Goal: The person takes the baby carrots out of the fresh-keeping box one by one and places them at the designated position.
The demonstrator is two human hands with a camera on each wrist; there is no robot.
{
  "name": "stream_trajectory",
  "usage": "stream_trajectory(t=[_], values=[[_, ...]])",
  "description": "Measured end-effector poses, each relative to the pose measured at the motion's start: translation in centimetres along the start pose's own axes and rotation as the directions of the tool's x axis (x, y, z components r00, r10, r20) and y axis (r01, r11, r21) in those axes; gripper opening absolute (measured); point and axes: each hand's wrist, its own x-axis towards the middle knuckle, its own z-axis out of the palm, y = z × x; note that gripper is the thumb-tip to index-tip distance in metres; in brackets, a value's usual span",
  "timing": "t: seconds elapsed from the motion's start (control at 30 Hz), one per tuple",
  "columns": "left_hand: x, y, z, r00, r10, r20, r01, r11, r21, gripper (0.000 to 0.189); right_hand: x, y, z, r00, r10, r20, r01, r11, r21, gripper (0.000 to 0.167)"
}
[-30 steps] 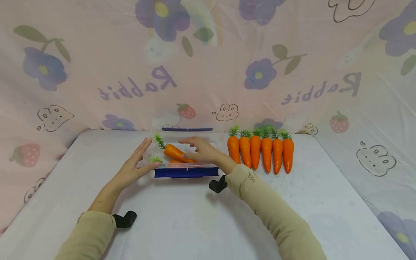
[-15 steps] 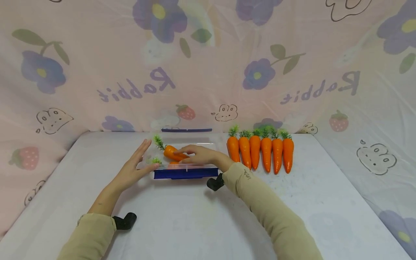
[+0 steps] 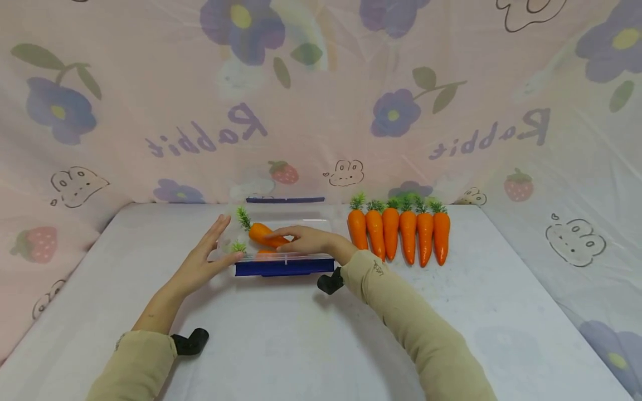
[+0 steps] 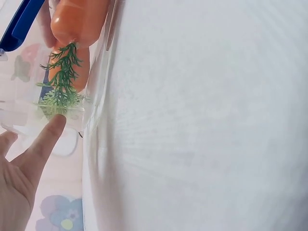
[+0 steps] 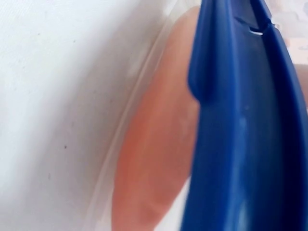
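Inside a clear plastic box (image 3: 313,256), my right hand (image 3: 312,240) pinches a smooth carrot (image 3: 259,233).
Blue latch (image 3: 285,269) kinda blocks the front; six shiny, tapered carrots (image 3: 390,231) off right; left hand (image 3: 199,266) spread wide at the box's end.

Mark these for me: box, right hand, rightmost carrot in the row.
Box (image 3: 284,268): head view, on its blue front strip.
Right hand (image 3: 310,240): head view, on the back of the hand.
Rightmost carrot (image 3: 442,236): head view, mid-body.
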Motion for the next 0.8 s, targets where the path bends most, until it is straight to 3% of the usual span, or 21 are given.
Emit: stream_trajectory(t=[0.4, 0.53, 0.8], values=[[0.11, -0.14, -0.04, 1.0, 0.014, -0.007, -0.014, 1.0, 0.004, 0.083, -0.35, 0.04, -0.13, 0.992, -0.068, -0.11, 0.068, 0.998, -0.002, 0.041], [0.13, -0.16, -0.04, 1.0, 0.015, -0.004, -0.015, 1.0, 0.0, 0.083, -0.5, -0.1, -0.1, 0.986, -0.06, -0.153, 0.059, 0.998, -0.015, 0.037], [0.04, -0.21, -0.07, 1.0, 0.014, -0.001, -0.014, 1.0, 0.005, 0.083, -0.7, -0.32, 0.17, 0.946, -0.115, -0.302, 0.093, 0.992, -0.085, 0.03]])
